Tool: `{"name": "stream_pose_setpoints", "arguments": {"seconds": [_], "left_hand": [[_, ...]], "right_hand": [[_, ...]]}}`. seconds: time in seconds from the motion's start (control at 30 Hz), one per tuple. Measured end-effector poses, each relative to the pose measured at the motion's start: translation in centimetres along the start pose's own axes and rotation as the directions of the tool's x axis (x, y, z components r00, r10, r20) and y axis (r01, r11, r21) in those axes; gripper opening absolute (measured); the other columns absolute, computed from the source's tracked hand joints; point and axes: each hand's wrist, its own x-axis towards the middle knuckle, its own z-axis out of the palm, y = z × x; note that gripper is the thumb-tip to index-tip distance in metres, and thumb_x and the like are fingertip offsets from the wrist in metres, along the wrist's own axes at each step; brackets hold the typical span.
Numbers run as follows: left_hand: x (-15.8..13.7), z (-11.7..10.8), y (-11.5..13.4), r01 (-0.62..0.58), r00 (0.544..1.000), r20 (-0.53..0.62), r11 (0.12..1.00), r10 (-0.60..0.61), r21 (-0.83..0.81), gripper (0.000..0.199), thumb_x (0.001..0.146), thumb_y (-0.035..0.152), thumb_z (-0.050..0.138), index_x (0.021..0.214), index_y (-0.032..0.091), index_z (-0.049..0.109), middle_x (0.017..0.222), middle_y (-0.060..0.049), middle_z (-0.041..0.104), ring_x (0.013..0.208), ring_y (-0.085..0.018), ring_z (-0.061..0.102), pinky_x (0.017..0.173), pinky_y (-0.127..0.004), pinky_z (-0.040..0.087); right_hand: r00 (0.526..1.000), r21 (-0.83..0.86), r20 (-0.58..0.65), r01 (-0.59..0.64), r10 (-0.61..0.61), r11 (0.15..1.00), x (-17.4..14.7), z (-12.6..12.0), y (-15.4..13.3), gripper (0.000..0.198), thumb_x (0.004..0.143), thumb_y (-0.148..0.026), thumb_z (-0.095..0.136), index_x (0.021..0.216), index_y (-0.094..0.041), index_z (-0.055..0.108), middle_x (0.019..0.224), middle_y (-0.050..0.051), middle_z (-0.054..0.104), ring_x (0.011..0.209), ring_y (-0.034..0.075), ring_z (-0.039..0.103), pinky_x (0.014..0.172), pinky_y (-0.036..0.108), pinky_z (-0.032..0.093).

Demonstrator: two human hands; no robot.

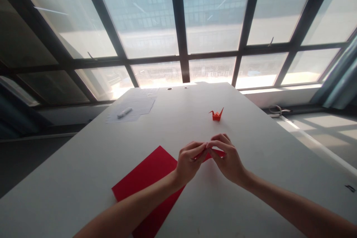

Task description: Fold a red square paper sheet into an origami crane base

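Both hands meet above the table, pinching a small piece of folded red paper (209, 155) between the fingertips. My left hand (190, 159) grips its left side, with the fingers hiding much of it. From the right, my right hand (228, 158) holds the paper at the top, thumb and index finger close to the left fingertips. Under my left forearm lies a large red sheet (145, 176), flat and turned at an angle. A finished orange-red paper crane (216, 115) stands upright just beyond my right hand.
White papers (139, 105) lie at the far left of the white table (178, 119), with a white rolled or tube-like item (124, 112) on them. Windows rise behind the far edge. A coiled cable (275, 111) sits beyond the right edge. A small dark object (350, 188) is at far right.
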Motion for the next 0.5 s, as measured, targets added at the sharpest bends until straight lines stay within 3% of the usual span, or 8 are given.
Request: {"name": "stream_pose_setpoints", "arguments": {"seconds": [0.27,0.5], "left_hand": [[0.5,0.1,0.46,0.073,0.997,0.033,0.994,-0.071,-0.075,0.024,0.093,0.027,0.059,0.11,0.022,0.075,0.095,-0.009,0.069,0.086,-0.021,0.063,0.074,-0.03,0.05],[0.46,0.3,-0.1,0.304,0.949,0.0,0.917,-0.315,-0.256,0.025,0.084,0.034,0.071,0.101,0.018,0.077,0.095,-0.009,0.074,0.086,-0.023,0.067,0.075,-0.031,0.054]], "right_hand": [[0.997,0.049,-0.057,-0.048,0.051,0.998,0.18,-0.11,-0.13,0.011,0.091,-0.03,0.061,0.091,-0.028,0.072,0.086,0.004,0.063,0.087,0.023,0.056,0.079,0.038,0.046],[0.993,0.008,-0.055,-0.105,0.106,0.994,0.64,-0.29,0.05,0.011,0.089,-0.029,0.063,0.082,-0.024,0.069,0.085,0.006,0.066,0.087,0.024,0.058,0.078,0.038,0.047]]}}
